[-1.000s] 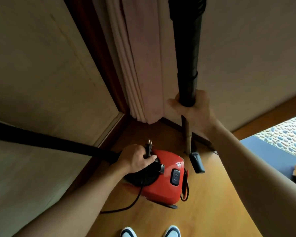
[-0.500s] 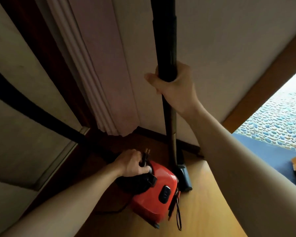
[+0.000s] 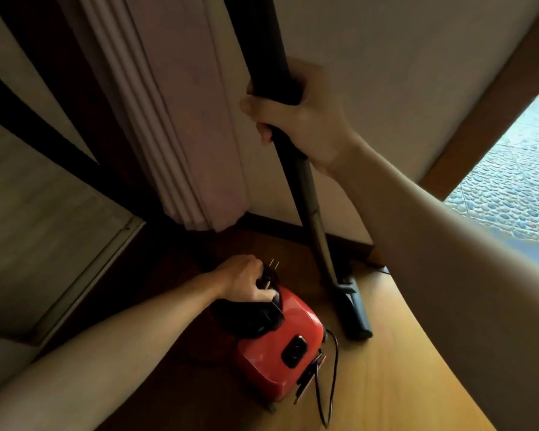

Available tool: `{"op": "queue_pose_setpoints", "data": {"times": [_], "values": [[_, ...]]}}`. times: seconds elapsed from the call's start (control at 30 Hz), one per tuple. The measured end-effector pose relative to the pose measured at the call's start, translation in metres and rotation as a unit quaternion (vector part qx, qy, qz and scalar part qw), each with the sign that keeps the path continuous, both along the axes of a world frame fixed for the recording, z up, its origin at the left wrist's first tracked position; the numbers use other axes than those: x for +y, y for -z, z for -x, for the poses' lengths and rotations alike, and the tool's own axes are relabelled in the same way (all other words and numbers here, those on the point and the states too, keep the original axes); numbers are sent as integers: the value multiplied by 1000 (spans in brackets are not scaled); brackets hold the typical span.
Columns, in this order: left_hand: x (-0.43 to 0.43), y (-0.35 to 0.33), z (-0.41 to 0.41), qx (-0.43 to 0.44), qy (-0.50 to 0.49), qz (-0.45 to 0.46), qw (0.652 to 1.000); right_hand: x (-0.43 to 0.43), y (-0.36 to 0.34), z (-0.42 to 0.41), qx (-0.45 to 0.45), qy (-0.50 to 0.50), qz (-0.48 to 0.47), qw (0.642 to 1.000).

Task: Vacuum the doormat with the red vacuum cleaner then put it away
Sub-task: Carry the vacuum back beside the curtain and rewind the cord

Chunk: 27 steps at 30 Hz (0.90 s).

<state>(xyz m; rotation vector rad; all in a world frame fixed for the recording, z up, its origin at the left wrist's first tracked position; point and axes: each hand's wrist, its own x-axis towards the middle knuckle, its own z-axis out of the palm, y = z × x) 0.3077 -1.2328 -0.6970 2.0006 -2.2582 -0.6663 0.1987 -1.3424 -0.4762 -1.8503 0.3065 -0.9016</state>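
Vacuuming seems done: the left hand (image 3: pixel 246 281) grips the red vacuum cleaner (image 3: pixel 280 353) by its handle, with the plug (image 3: pixel 269 270); the right hand (image 3: pixel 296 119) clasps the wand (image 3: pixel 302 188); storing it is left.

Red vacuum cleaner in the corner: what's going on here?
A person stands over the red vacuum cleaner, which sits on the wooden floor below a curtain. The left hand grips the plug, prongs up, at the machine's black top. The right hand grips the black wand, which is tilted, with its nozzle down on the floor by the wall. A loose cord hangs beside the body.
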Motion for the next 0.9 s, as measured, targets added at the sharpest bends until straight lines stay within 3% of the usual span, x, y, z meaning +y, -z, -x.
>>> {"op": "queue_pose_setpoints", "data": {"times": [0.3, 0.47, 0.63, 0.77, 0.83, 0.9], "values": [[17, 5, 0, -45, 6, 52, 998, 15, 12, -6, 12, 50, 25, 998], [39, 8, 2, -55, -37, 66, 996, 16, 11, -12, 22, 58, 59, 996], [61, 11, 9, -96, -168, 60, 979, 16, 3, -15, 55, 58, 42, 996], [79, 9, 22, -118, -334, 77, 932, 14, 2, -12, 110, 21, 31, 993], [85, 9, 34, -84, -398, 81, 910, 13, 3, -10, 140, -1, 31, 990], [88, 11, 44, 16, -451, 59, 890, 13, 3, -9, 153, -21, 39, 987]]}}
